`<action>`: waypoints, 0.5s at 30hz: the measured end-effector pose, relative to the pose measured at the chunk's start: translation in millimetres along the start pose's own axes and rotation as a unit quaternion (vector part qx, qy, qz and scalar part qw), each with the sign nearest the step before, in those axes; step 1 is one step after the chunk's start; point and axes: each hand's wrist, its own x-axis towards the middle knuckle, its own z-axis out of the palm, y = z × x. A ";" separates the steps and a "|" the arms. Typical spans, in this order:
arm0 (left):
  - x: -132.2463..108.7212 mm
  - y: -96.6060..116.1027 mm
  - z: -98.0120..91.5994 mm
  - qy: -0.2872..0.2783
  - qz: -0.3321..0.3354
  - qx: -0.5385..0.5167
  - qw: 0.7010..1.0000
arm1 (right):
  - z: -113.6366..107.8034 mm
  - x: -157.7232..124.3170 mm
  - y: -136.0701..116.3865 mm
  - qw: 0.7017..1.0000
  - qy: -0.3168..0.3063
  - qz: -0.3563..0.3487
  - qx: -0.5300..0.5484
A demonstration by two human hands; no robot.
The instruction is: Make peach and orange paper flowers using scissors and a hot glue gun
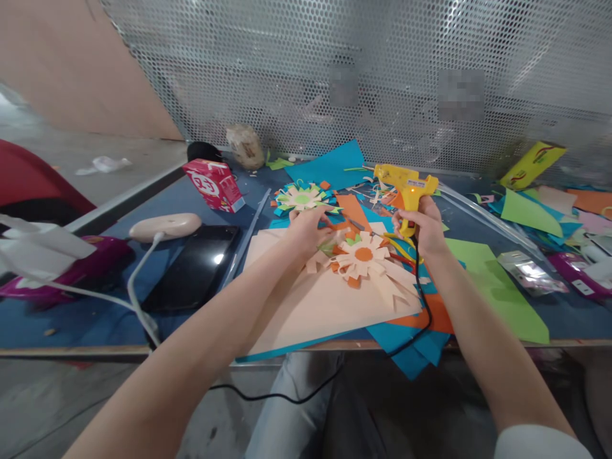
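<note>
One hand (pixel 428 224) — the right — curls around a yellow glue gun (pixel 405 183).

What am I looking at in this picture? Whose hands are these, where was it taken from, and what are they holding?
No machine is at work here: these are a person's own two bare hands. The single picture comes from a camera worn on that person's head, looking forward and down.

The right hand grips a yellow glue gun, with its nozzle pointing left. The left hand is between two paper flowers, one with an orange middle and one with a green middle; whether its fingers pinch anything is hard to tell.

The orange-centred flower lies over a pale sheet. Elsewhere on the blue table are a red box, a dark tablet and a yellow box.
</note>
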 end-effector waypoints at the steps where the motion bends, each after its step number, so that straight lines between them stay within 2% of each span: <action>1: 1.2 0.3 -1.1 0.003 -0.003 -0.014 1.000 | -0.4 0.1 0.6 1.000 -0.001 0.001 0.001; 7: 5.2 5.1 -8.2 0.047 -0.025 -0.124 0.991 | -0.8 0.1 3.2 1.000 -0.009 -0.018 -0.011; 13: 3.6 8.6 -6.7 0.064 -0.037 -0.176 0.982 | 6.0 0.0 3.4 0.994 -0.002 -0.052 -0.095; 15: 5.3 8.0 -6.0 0.083 -0.063 -0.212 0.972 | 6.7 0.1 4.8 0.993 -0.003 -0.050 -0.109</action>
